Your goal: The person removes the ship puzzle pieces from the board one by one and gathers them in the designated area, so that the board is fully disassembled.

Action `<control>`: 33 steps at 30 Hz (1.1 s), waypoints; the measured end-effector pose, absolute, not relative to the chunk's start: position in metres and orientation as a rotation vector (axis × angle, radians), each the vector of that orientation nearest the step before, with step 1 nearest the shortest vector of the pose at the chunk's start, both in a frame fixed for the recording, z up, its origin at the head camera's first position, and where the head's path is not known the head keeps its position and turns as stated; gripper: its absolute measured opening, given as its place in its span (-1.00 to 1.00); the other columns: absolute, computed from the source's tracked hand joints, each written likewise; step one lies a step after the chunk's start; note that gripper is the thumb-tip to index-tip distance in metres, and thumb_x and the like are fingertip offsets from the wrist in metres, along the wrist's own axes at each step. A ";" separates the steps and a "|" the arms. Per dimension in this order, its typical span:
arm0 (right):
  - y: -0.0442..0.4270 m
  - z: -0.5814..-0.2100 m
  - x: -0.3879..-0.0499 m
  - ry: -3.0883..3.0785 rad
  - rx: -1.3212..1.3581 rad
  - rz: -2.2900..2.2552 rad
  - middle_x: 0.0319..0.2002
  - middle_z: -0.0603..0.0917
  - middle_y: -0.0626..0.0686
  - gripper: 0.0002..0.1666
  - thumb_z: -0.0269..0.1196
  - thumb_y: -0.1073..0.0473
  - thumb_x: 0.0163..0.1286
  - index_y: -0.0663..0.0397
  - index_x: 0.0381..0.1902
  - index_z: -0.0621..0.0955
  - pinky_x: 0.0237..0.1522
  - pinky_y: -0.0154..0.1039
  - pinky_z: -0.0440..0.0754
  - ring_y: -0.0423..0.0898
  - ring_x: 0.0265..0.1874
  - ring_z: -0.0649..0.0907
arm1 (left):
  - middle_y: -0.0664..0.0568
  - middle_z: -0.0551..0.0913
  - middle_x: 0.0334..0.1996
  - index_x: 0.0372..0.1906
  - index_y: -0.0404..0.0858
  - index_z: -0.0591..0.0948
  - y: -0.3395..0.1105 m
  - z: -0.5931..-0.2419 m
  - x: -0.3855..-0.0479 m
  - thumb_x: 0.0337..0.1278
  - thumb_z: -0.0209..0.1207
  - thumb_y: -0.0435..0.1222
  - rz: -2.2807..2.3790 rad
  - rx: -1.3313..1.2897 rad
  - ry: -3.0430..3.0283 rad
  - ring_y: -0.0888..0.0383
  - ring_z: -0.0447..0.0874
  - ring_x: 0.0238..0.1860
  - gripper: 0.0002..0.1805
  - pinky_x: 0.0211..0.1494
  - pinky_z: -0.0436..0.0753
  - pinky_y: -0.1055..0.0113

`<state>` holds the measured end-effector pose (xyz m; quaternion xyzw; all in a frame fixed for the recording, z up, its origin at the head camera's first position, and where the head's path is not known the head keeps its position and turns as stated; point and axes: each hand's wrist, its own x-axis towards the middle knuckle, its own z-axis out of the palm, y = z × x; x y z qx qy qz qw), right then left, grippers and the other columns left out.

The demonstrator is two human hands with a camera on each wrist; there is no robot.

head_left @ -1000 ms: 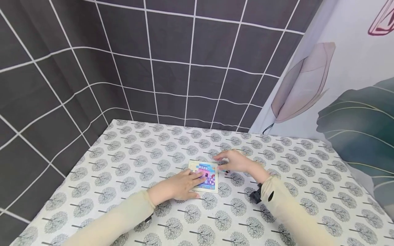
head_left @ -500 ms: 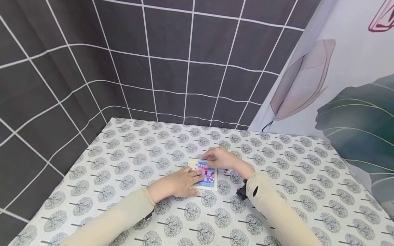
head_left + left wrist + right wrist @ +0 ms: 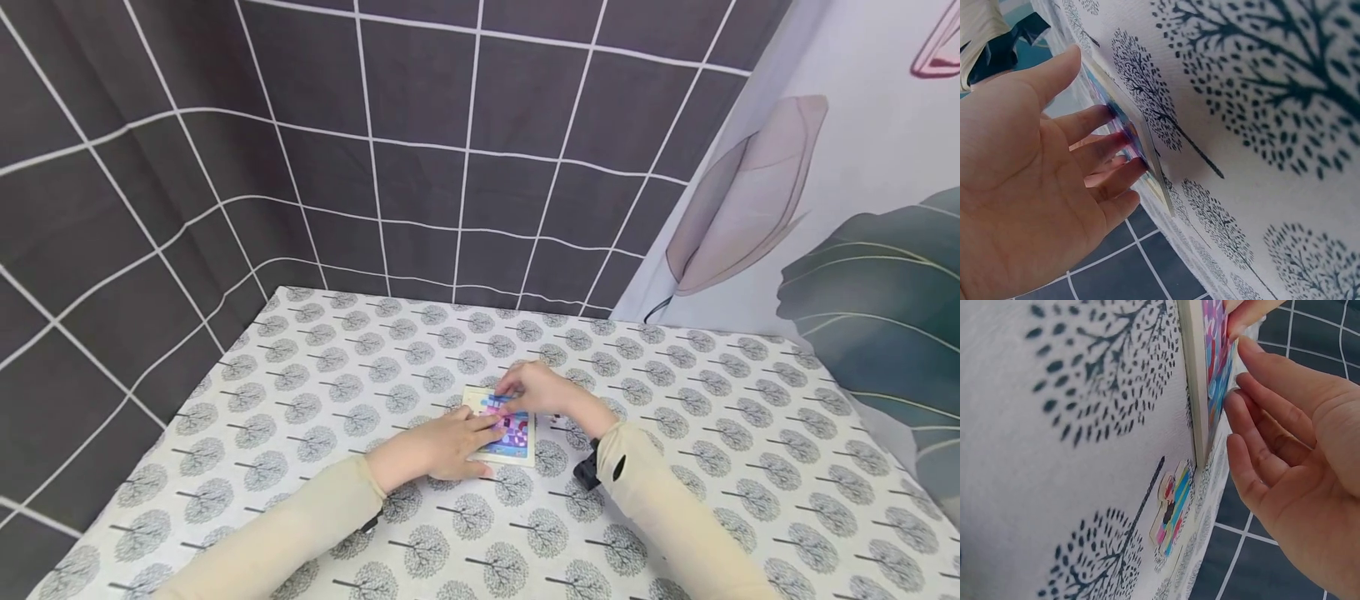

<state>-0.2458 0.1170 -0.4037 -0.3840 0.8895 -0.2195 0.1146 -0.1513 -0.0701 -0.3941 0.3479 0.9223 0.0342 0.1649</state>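
Note:
A square board (image 3: 529, 457) with a pale frame and a colourful pink, blue and purple picture lies on the cloth. My left hand (image 3: 448, 446) rests on its left part, fingers spread; in the left wrist view the fingertips of that hand (image 3: 1035, 169) touch the picture. Over the upper right part is my right hand (image 3: 546, 390). The right wrist view has the thumb and bent fingers of this hand (image 3: 1304, 431) against the picture surface, no separate thing visible between them. A loose multicoloured piece (image 3: 1171, 509) lies on the cloth beside the board.
White cloth (image 3: 300, 467) printed with grey trees covers the table. Behind it hangs a dark curtain (image 3: 420, 192) with white grid lines, and at the right a pale curtain (image 3: 750, 200) with leaf shapes. A small black cable (image 3: 657, 309) shows at the back edge.
My right hand has moved left from beside the board's right edge to over its upper right part, uncovering more of the loose piece's surroundings. My left hand has stayed on the board.

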 end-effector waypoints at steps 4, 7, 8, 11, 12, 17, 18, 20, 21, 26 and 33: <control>0.119 -0.405 -0.247 2.606 -1.075 -0.643 -0.26 0.68 -0.03 -0.64 0.44 0.09 0.00 0.12 -0.22 0.70 -0.14 -0.31 0.59 -0.19 -0.29 0.62 | 0.09 0.07 0.45 0.42 -0.05 0.20 -0.068 -0.394 -0.151 0.24 -0.01 0.09 0.111 0.967 2.618 -0.03 0.20 0.33 -0.31 0.38 0.28 0.09; 0.120 -0.407 -0.248 2.596 -1.039 -0.667 -0.29 0.66 -0.04 -0.65 0.45 0.12 -0.02 0.12 -0.24 0.70 -0.16 -0.32 0.59 -0.20 -0.31 0.60 | 0.09 0.08 0.44 0.42 -0.04 0.20 -0.068 -0.394 -0.150 0.23 -0.01 0.09 0.103 0.975 2.619 -0.02 0.20 0.33 -0.30 0.38 0.29 0.10; 0.120 -0.407 -0.248 2.593 -1.029 -0.677 -0.29 0.66 -0.04 -0.66 0.45 0.13 -0.02 0.13 -0.25 0.70 -0.16 -0.32 0.59 -0.19 -0.31 0.60 | 0.09 0.09 0.44 0.42 -0.05 0.20 -0.068 -0.394 -0.150 0.23 -0.01 0.09 0.097 0.981 2.620 -0.01 0.21 0.32 -0.31 0.38 0.30 0.12; 0.120 -0.407 -0.249 2.581 -0.994 -0.709 -0.30 0.63 -0.04 -0.68 0.44 0.19 -0.03 0.14 -0.26 0.69 -0.16 -0.33 0.59 -0.19 -0.31 0.59 | 0.07 0.12 0.44 0.41 -0.07 0.21 -0.068 -0.394 -0.149 0.23 0.00 0.09 0.091 0.998 2.629 0.04 0.26 0.26 -0.31 0.35 0.34 0.16; 0.120 -0.407 -0.249 2.579 -0.988 -0.715 -0.31 0.62 -0.04 -0.68 0.44 0.19 -0.03 0.14 -0.26 0.69 -0.16 -0.32 0.59 -0.18 -0.31 0.59 | 0.06 0.12 0.43 0.41 -0.07 0.22 -0.068 -0.394 -0.149 0.23 0.00 0.09 0.091 1.000 2.632 0.05 0.27 0.24 -0.31 0.34 0.35 0.17; 0.119 -0.407 -0.248 2.567 -0.940 -0.734 -0.30 0.62 -0.04 -0.68 0.44 0.22 -0.04 0.14 -0.25 0.70 -0.14 -0.31 0.59 -0.18 -0.29 0.60 | 0.06 0.13 0.43 0.41 -0.08 0.23 -0.069 -0.392 -0.149 0.22 0.01 0.09 0.094 0.997 2.637 0.06 0.29 0.22 -0.31 0.32 0.37 0.17; 0.118 -0.407 -0.248 2.566 -0.931 -0.735 -0.31 0.62 -0.04 -0.68 0.45 0.22 -0.04 0.15 -0.25 0.70 -0.14 -0.31 0.59 -0.18 -0.30 0.60 | 0.06 0.13 0.43 0.41 -0.08 0.22 -0.069 -0.392 -0.149 0.22 0.01 0.08 0.093 0.993 2.637 0.05 0.28 0.22 -0.31 0.32 0.37 0.16; 0.117 -0.407 -0.248 2.567 -0.904 -0.733 -0.31 0.62 -0.04 -0.67 0.45 0.23 -0.06 0.15 -0.25 0.70 -0.14 -0.32 0.59 -0.19 -0.30 0.60 | 0.06 0.13 0.43 0.41 -0.08 0.23 -0.069 -0.392 -0.149 0.22 0.02 0.08 0.098 0.996 2.634 0.05 0.29 0.22 -0.31 0.32 0.37 0.16; 0.117 -0.406 -0.248 2.570 -0.893 -0.729 -0.32 0.62 -0.05 -0.67 0.46 0.23 -0.06 0.15 -0.25 0.70 -0.15 -0.33 0.59 -0.19 -0.31 0.59 | 0.06 0.13 0.43 0.41 -0.09 0.23 -0.069 -0.392 -0.149 0.22 0.02 0.08 0.104 0.998 2.632 0.04 0.29 0.22 -0.31 0.32 0.38 0.16; 0.114 -0.404 -0.249 2.588 -0.869 -0.688 -0.35 0.61 -0.05 -0.67 0.46 0.22 -0.07 0.13 -0.27 0.70 -0.18 -0.32 0.56 -0.19 -0.33 0.57 | 0.07 0.13 0.43 0.41 -0.07 0.22 -0.069 -0.393 -0.150 0.22 0.02 0.09 0.091 0.993 2.641 0.05 0.27 0.23 -0.31 0.33 0.35 0.16; 0.109 -0.402 -0.252 2.562 -0.816 -0.621 -0.31 0.59 -0.06 -0.67 0.45 0.21 -0.04 0.08 -0.24 0.67 -0.08 -0.26 0.55 -0.17 -0.26 0.54 | 0.08 0.12 0.43 0.41 -0.06 0.22 -0.071 -0.393 -0.149 0.22 0.02 0.08 0.095 0.984 2.645 0.08 0.28 0.21 -0.31 0.31 0.38 0.19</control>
